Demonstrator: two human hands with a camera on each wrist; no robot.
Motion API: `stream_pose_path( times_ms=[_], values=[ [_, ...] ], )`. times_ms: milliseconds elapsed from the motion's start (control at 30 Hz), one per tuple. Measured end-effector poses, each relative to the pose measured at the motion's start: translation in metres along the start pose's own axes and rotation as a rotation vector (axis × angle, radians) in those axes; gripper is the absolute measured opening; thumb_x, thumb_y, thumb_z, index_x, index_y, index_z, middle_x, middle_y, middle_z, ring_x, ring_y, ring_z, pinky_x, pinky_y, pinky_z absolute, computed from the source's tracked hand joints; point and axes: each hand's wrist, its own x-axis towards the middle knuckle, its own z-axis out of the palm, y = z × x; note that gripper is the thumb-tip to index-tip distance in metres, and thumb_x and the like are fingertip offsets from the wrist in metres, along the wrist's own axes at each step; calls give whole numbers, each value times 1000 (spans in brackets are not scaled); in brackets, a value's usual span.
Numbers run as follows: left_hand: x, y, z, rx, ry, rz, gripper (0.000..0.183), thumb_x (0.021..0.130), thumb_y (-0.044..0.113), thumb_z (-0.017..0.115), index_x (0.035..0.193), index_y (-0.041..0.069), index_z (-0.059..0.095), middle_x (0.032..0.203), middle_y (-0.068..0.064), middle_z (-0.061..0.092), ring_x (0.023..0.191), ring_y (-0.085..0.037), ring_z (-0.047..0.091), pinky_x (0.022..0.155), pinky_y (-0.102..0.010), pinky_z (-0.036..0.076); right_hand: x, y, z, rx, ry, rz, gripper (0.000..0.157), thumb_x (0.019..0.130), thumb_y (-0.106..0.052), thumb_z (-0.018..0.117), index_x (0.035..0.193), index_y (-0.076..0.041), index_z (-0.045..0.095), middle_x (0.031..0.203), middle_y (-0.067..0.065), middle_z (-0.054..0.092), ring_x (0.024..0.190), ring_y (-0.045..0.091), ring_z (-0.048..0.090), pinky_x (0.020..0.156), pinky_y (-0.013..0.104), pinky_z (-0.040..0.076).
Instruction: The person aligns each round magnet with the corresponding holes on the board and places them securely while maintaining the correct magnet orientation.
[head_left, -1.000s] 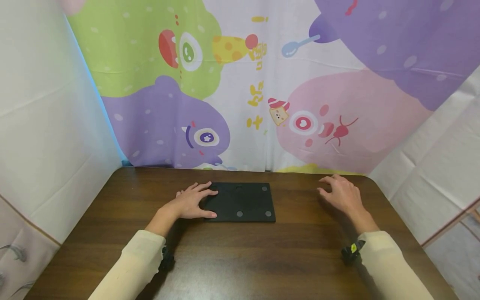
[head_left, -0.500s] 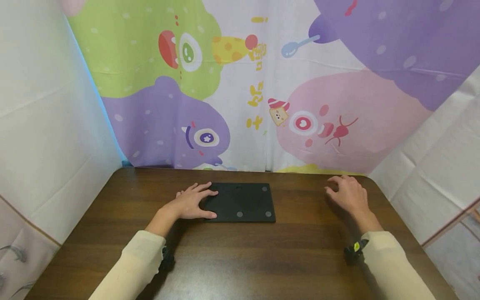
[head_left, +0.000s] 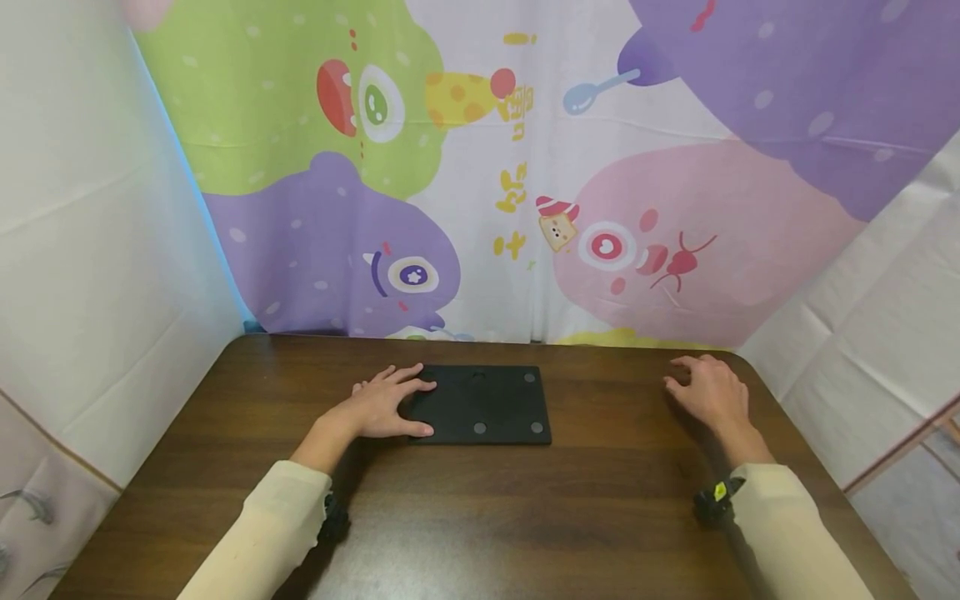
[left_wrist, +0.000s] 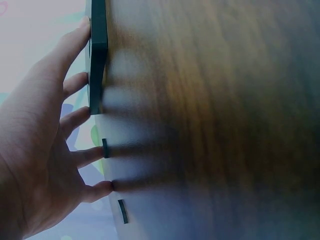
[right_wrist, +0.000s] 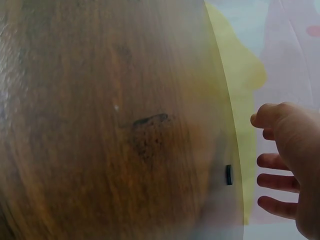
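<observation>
On the far middle of the table lies a flat black rectangular panel [head_left: 487, 404] with small round grey discs near its corners. My left hand [head_left: 375, 408] rests spread over its left end, thumb near the front edge and a fingertip at the back edge. The left wrist view shows the panel [left_wrist: 99, 55] edge-on, with several fingers [left_wrist: 75, 84] touching its face and the outer fingers reaching past it to the table. Well to the right of the panel, my right hand [head_left: 708, 392] hovers over the table with loosely bent fingers and holds nothing.
The brown wooden table [head_left: 480, 508] ends at a cartoon-printed curtain [head_left: 495, 167]. White cloth hangs [head_left: 97, 208] on both sides. Small dark strips [left_wrist: 123, 211] sit along the table's far edge in the wrist views.
My right hand has drifted to the right, farther from the panel. The left hand and the panel have stayed in place.
</observation>
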Motion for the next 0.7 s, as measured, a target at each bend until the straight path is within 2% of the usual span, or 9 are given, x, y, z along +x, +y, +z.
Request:
stream_pose_path(
  times_ms=[533,700],
  values=[
    [0,1,-1,1,-5,0,86,95,64,83,167,26,56,188,-12,30,171,-63,22,119,-98,22,-2,8,2,-12,-77,53,51,103,-38,72,142,-6,74,139,35,68,119,64,67,79,71,59],
    [0,1,-1,3,-7,-2,86,95,64,82,168,26,56,189,-12,30,171,-63,22,120,-98,22,-3,10,4,-12,-107,57,51,103,-36,71,142,-4,73,141,36,67,123,64,66,84,74,58]
  ],
)
